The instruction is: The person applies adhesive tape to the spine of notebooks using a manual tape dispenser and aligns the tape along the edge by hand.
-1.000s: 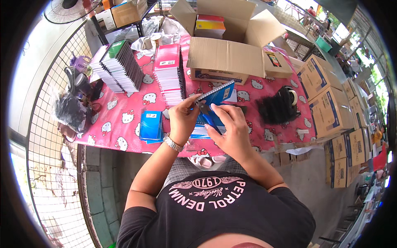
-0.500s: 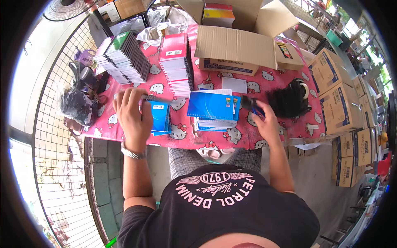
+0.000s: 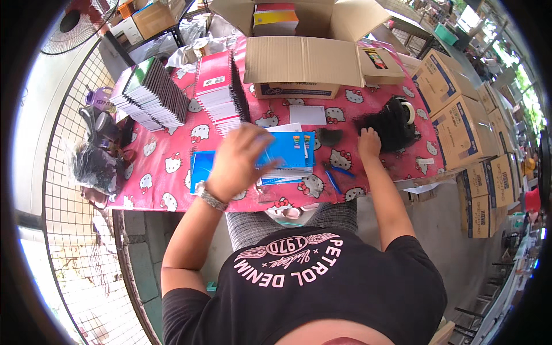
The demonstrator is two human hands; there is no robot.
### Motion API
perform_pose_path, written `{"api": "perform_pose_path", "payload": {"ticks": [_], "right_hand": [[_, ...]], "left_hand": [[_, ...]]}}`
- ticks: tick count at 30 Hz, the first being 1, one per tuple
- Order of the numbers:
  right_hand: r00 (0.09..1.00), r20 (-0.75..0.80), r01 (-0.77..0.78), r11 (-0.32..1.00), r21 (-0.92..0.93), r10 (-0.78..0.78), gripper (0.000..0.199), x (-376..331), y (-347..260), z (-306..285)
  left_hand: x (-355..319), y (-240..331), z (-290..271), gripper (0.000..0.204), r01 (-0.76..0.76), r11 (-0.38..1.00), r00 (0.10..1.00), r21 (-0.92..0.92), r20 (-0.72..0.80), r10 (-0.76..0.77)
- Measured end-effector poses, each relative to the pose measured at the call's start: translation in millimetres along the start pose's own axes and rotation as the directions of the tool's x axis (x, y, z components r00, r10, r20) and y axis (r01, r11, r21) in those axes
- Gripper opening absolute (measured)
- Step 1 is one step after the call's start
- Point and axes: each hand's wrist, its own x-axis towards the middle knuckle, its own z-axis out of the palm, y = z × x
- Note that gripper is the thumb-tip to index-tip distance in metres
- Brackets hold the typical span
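My left hand (image 3: 241, 155), smeared by motion, is over the blue notebooks with its thumb and fingers apart. Beneath and right of it lies a stack of blue notebooks (image 3: 290, 148), pages and punched edges showing. More blue notebooks (image 3: 201, 165) stick out on its left side, partly hidden by the hand. My right hand (image 3: 369, 142) has its fingers curled onto the near left edge of a pile of black spiral coils (image 3: 392, 127). Blue-handled pliers (image 3: 338, 175) rest on the table between my hands. Behind them is a small dark piece (image 3: 329, 136).
Tall stacks of spiral notebooks (image 3: 155, 95) and pink-covered notebooks (image 3: 218, 92) stand back left. An open carton (image 3: 305, 60) is at the back, a white card (image 3: 307, 115) before it. A plastic-wrapped bundle (image 3: 98, 167) sits left; cartons (image 3: 466, 129) are stacked right.
My left hand has moved right, over the blue notebooks. The right hand has let go of the pliers, now on the table, and reached the black coils. The view has shifted slightly.
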Motion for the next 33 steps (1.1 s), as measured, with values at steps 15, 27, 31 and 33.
{"api": "perform_pose_path", "payload": {"ticks": [15,27,31,33], "right_hand": [[0.997,0.018,-0.038,0.262,0.964,0.081,0.030,-13,-54,-163],[0.902,-0.188,0.308,0.275,0.911,-0.388,0.024,-59,-118,-250],[0.863,-0.321,0.442,0.274,0.854,-0.391,0.026,-40,-109,-253],[0.859,-0.365,0.483,0.332,0.810,-0.359,0.027,-37,-113,-256]], "left_hand": [[44,20,-21,0.026,0.159,0.985,0.936,0.062,0.308,-0.171],[41,31,15,0.023,0.031,0.997,0.988,0.074,0.151,-0.042],[46,25,12,0.020,-0.003,1.000,0.982,0.022,0.189,-0.001],[46,26,11,0.018,0.003,1.000,0.983,-0.012,0.183,-0.001]]}}
